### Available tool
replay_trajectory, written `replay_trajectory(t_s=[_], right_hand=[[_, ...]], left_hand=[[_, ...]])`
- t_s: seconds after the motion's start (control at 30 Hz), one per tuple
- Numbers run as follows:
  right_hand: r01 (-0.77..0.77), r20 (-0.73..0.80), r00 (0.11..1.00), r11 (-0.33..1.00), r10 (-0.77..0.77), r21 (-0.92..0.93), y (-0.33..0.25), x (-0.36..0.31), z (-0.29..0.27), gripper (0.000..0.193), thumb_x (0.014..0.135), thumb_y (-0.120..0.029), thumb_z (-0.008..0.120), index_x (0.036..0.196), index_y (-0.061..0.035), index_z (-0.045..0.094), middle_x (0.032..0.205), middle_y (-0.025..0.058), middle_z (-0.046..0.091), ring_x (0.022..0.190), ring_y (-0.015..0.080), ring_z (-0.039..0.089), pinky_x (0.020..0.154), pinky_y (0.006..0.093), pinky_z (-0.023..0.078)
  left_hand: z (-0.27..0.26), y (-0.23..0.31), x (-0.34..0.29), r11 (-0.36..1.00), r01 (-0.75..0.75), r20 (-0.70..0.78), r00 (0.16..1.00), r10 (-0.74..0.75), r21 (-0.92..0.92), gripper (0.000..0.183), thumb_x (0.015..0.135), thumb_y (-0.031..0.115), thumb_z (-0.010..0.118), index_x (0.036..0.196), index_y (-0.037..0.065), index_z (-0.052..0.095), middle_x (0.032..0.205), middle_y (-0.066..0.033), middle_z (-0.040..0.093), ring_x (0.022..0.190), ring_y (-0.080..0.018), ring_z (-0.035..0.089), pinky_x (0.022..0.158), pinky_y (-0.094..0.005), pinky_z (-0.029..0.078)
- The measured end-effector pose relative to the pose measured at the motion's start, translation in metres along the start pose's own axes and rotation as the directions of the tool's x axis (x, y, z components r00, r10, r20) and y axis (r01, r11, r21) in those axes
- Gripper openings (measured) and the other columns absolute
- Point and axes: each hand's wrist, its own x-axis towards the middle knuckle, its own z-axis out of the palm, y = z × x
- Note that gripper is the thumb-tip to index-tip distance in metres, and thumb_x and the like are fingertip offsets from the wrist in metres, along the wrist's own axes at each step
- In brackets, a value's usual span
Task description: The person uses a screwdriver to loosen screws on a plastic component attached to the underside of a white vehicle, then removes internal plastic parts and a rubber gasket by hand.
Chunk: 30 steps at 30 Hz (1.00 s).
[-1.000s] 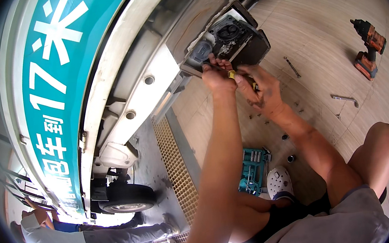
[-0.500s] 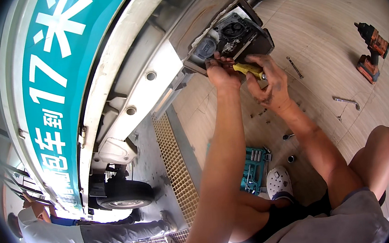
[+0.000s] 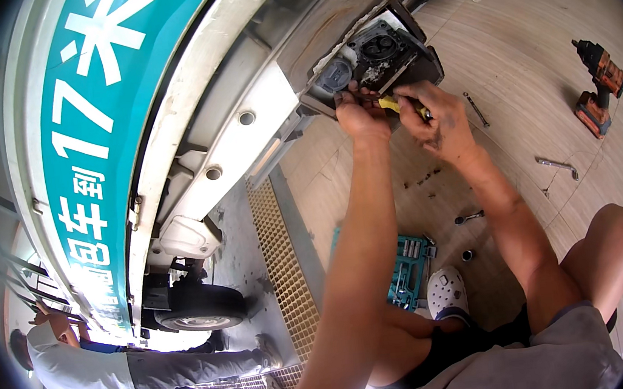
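My right hand (image 3: 438, 122) is closed round the yellow handle of a screwdriver (image 3: 388, 103), whose tip points left toward the fingers of my left hand. Curled at the lower edge of an open housing (image 3: 314, 95) on the vehicle's side, my left hand (image 3: 361, 118) has its fingertips pinched together. Whatever lies between them is hidden. Just above those fingers sits a round grey cap (image 3: 334, 76), and a black mechanical part (image 3: 380, 47) with greasy residue fills the housing beside it.
A cordless power tool (image 3: 598, 88), a socket wrench (image 3: 558, 167) and a thin rod-like tool (image 3: 476, 109) lie on the tiled floor at right. Below my arms is a teal socket set case (image 3: 411, 271). Another person (image 3: 91, 369) stands at lower left near the wheel (image 3: 200, 306).
My right hand has closed further round the screwdriver handle and turned with it. My left hand stays at the housing edge. The view has shifted slightly.
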Motion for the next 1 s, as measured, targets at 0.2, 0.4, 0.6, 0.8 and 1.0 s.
replay_trajectory(t_s=[0.2, 0.4, 0.6, 0.8, 1.0], right_hand=[[0.033, 0.11, 0.993, 0.999, -0.036, 0.036, -0.005, 0.011, -0.006, 0.018, 0.083, -0.001, 0.067, 0.102, -0.0001, 0.066, 0.091, 0.0168, 0.069, 0.08, 0.0333, 0.07, 0.069, 0.0374, 0.056], [-0.025, 0.143, 0.989, 0.999, 0.019, 0.041, -0.005, 0.009, -0.009, 0.02, 0.083, -0.003, 0.068, 0.103, -0.0006, 0.067, 0.095, 0.0164, 0.07, 0.083, 0.0319, 0.072, 0.071, 0.0359, 0.057], [-0.027, 0.167, 0.986, 1.0, 0.025, 0.012, -0.007, 0.011, -0.009, 0.021, 0.083, -0.004, 0.068, 0.104, -0.001, 0.067, 0.095, 0.0168, 0.07, 0.083, 0.0327, 0.071, 0.071, 0.0371, 0.057], [0.058, 0.159, 0.986, 0.998, -0.058, 0.003, 0.002, 0.011, -0.014, 0.027, 0.08, 0.004, 0.065, 0.107, 0.0008, 0.066, 0.088, 0.0104, 0.07, 0.072, 0.0142, 0.066, 0.065, 0.0263, 0.052], [-0.01, 0.198, 0.98, 0.997, -0.004, 0.072, -0.012, 0.016, -0.018, 0.03, 0.081, 0.006, 0.065, 0.11, 0.0013, 0.066, 0.085, 0.0093, 0.068, 0.069, 0.0115, 0.062, 0.063, 0.0258, 0.051]], left_hand=[[-0.01, 0.007, 0.005, 1.0, 0.003, 0.065, 0.998, -0.001, -0.019, 0.014, 0.105, 0.015, 0.034, 0.105, 0.015, 0.049, 0.092, -0.0001, 0.057, 0.073, -0.0153, 0.05, 0.066, -0.0347, 0.047], [-0.006, 0.009, 0.0, 0.999, 0.035, 0.053, 0.998, -0.035, 0.003, 0.011, 0.104, 0.012, 0.038, 0.107, 0.014, 0.048, 0.094, -0.0012, 0.058, 0.073, -0.0154, 0.051, 0.067, -0.0347, 0.048], [-0.002, 0.009, -0.003, 1.0, 0.023, 0.073, 0.997, -0.023, -0.004, 0.018, 0.103, 0.011, 0.038, 0.117, 0.015, 0.049, 0.1, -0.0017, 0.06, 0.077, -0.0162, 0.053, 0.072, -0.0361, 0.049], [0.011, 0.006, -0.008, 0.999, 0.044, -0.03, 0.999, -0.044, -0.002, 0.024, 0.105, 0.022, 0.037, 0.118, 0.007, 0.05, 0.107, -0.0009, 0.061, 0.087, -0.0165, 0.055, 0.08, -0.036, 0.049], [0.026, 0.019, 0.014, 0.988, 0.034, -0.24, 0.968, -0.069, -0.148, 0.031, 0.103, 0.027, 0.037, 0.1, 0.005, 0.059, 0.085, -0.0044, 0.062, 0.069, -0.0157, 0.057, 0.061, -0.0275, 0.05]])
